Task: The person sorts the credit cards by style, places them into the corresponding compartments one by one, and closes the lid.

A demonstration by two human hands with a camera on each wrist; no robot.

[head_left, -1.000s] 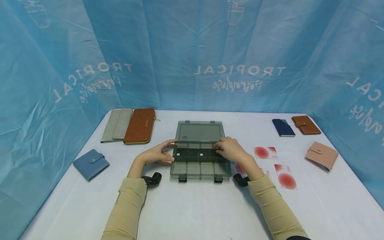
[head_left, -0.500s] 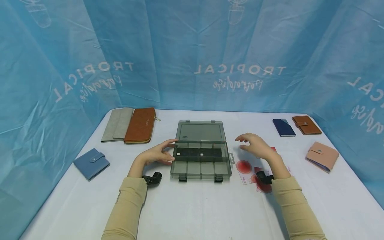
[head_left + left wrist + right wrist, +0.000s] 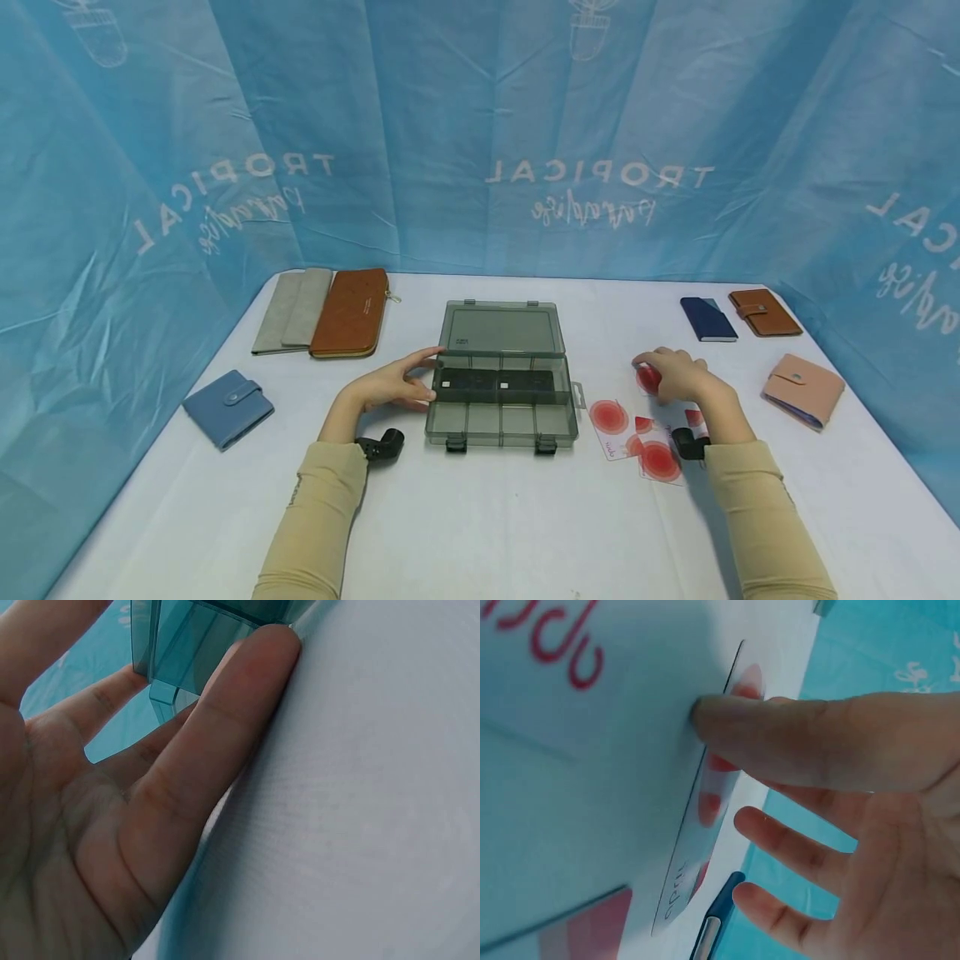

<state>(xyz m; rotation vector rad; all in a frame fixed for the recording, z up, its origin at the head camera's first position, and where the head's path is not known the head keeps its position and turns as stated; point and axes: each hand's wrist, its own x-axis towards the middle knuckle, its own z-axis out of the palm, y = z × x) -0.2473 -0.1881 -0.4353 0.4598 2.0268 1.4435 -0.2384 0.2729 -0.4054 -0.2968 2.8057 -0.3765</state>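
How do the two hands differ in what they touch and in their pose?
The left hand rests against the left side of the box, while the right hand lies on a card right of the box. The left hand's fingers are straight beside the box wall; the right hand's thumb presses the card's edge, fingers spread. Both are on the table and grip nothing.

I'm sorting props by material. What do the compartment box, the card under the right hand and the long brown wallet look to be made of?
Compartment box: smoky translucent hard plastic; dividers show through its glossy walls.
Card touched by the right hand: thin, flat and printed with red circles, probably plastic or coated paper.
Long brown wallet: leather or imitation, matte, with a zip along its edge.
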